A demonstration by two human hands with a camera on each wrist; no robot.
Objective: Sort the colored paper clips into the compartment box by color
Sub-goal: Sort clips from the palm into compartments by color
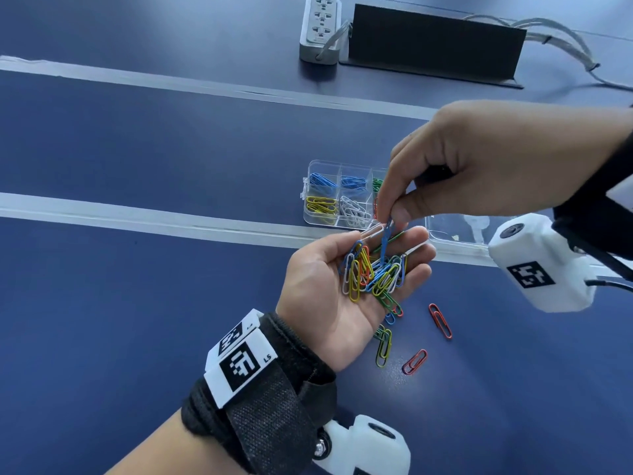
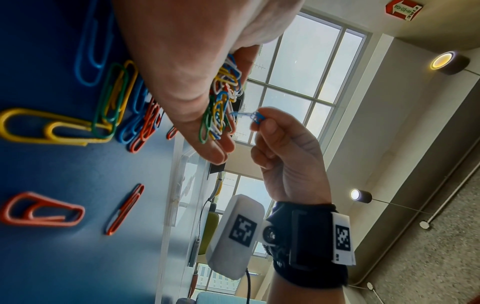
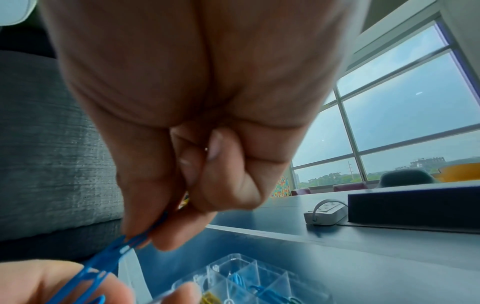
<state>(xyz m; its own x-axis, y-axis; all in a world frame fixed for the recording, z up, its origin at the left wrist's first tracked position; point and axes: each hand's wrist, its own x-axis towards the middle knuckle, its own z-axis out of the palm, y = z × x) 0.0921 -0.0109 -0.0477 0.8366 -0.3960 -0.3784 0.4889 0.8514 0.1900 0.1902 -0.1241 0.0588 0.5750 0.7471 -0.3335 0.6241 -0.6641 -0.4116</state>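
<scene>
My left hand [image 1: 322, 289] lies palm up above the blue table and cradles a pile of mixed paper clips [image 1: 373, 272] in blue, yellow, white, green and red. Over the pile, my right hand [image 1: 390, 219] pinches one blue clip [image 1: 386, 240] between thumb and forefinger; the clip hangs down into the pile. The left wrist view shows that blue clip [image 2: 246, 116] just clear of the pile [image 2: 221, 107]. Just beyond the hands sits the clear compartment box [image 1: 322, 162], holding blue, green, yellow and white clips in separate cells. Its right side is hidden by my right hand.
Loose clips lie on the table under my left hand: two red ones [image 1: 440, 320] [image 1: 414, 361] and a green-yellow pair [image 1: 383, 347]. The box's clear lid [image 1: 455, 234] lies open to the right. A power strip [image 1: 320, 29] and a black panel [image 1: 435, 46] stand at the far edge.
</scene>
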